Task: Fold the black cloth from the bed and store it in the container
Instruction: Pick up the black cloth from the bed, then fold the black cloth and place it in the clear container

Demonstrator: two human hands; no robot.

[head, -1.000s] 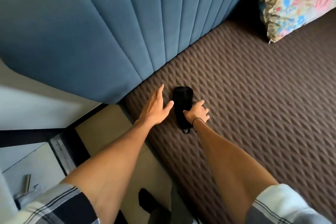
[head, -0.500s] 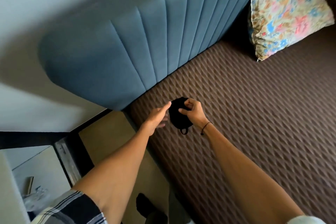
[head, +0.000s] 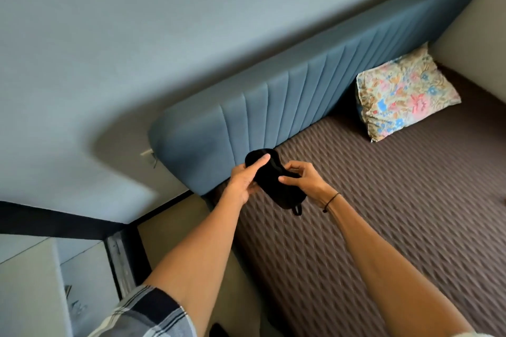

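A small black cloth [head: 276, 186], folded into a long narrow shape with a little loop hanging at its lower end, is held up above the near corner of the bed. My left hand [head: 245, 179] grips its upper end, thumb lying across the top. My right hand [head: 305, 180] pinches its right side between thumb and fingers; a thin black band circles that wrist. No container shows in this view.
The brown quilted bed cover [head: 383, 213] spreads to the right. A blue padded headboard [head: 287, 101] runs along the grey wall, with a floral pillow [head: 402, 96] leaning against it. Left of the bed are beige floor [head: 175, 232] and a pale cabinet top [head: 27, 290].
The cloth went from lying flat on the bed cover to being lifted off it; both hands closed on it and rose. The camera tilted up, showing more wall and headboard.
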